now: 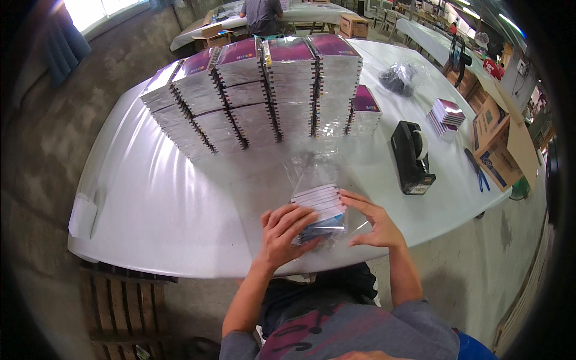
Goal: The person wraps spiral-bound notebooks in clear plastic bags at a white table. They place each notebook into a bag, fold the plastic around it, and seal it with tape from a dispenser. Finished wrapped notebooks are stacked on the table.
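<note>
In front of me at the table's near edge lies a small stack of thin white-edged booklets [318, 201], with a blue cover showing at its near end. A clear plastic bag [329, 230] surrounds the stack, its loose film spreading toward the far side. My left hand [283, 233] grips the stack's left side, fingers over the top and thumb along the near end. My right hand [378, 225] rests its fingertips against the far right corner. Its fingers are stretched out and its thumb stands apart from the bag.
Tall rows of wrapped purple-topped booklets [288, 90] stand across the table's far side. To the right are a black tape dispenser [413, 162], blue-handled pliers [480, 174], a small booklet stack [447, 117], a bagged dark bundle [397, 79] and an open cardboard box [495, 147].
</note>
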Available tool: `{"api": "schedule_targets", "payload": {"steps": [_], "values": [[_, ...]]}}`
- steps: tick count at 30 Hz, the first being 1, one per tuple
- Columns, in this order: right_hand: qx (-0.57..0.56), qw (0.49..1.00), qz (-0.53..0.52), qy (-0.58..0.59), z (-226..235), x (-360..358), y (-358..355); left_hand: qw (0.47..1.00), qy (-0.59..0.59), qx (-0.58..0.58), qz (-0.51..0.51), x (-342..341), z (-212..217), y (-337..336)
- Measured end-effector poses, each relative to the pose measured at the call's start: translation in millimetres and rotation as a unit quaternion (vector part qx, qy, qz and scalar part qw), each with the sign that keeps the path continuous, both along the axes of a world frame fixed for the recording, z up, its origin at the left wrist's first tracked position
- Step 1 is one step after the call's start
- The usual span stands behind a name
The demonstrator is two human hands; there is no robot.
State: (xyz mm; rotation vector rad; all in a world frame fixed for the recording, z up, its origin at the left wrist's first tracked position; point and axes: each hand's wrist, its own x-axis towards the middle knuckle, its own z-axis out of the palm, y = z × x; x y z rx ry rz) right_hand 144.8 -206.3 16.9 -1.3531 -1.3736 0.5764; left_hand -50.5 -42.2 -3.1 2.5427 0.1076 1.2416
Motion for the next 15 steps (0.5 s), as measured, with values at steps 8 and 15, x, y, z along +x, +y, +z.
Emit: {"api": "schedule_targets", "payload": {"steps": [8,15], "values": [[0.012,0.988,0.015,-0.151,10,-1,22,0.982,0.128,-0.049,-0.131,0,16,21],[0.018,0.966,0.047,-0.253,21,0,30,0.971,0.15,-0.05,-0.18,-1,29,21]]}}
